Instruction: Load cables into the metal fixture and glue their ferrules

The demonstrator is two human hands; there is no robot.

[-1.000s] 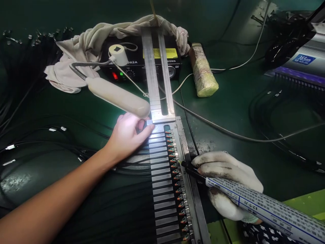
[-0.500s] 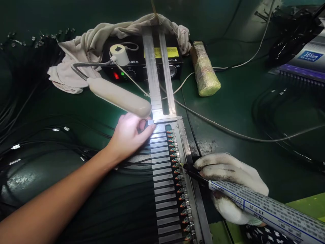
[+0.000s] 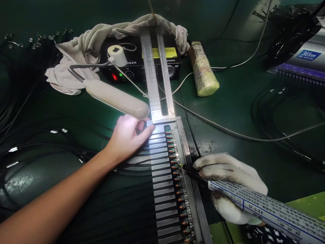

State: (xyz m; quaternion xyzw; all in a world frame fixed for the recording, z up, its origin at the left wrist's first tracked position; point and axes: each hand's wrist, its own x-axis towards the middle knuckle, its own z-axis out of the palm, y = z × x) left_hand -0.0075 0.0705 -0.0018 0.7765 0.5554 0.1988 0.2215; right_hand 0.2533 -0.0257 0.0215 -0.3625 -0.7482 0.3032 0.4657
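My bare left hand [image 3: 129, 136] grips the upper left end of a long metal fixture [image 3: 161, 192], thumb on top and the other fingers curled at its edge, partly hidden. Black cables [image 3: 137, 173] lie side by side in the fixture's slots. Their ends, with small coloured wires and metal connectors [image 3: 183, 205], form a row along its right side. In a dirty white glove, my right hand [image 3: 236, 179] closes around a labelled glue dispensing syringe [image 3: 256, 205]. Its black front end points left, with the tip at or just above one connector; contact cannot be made out.
A white lamp [image 3: 116, 98] on a bendable neck shines over my left hand. Behind stands a black dispenser box [image 3: 122, 69] with a cloth [image 3: 86, 42] draped on it. A wrapped block [image 3: 204, 73] and a 365nm lamp unit [image 3: 308, 56] are to the right. Loose cables [image 3: 22, 101] lie left.
The whole scene has shifted very slightly left in view. Both hands keep their holds, and the syringe tip stays at about the same connector.
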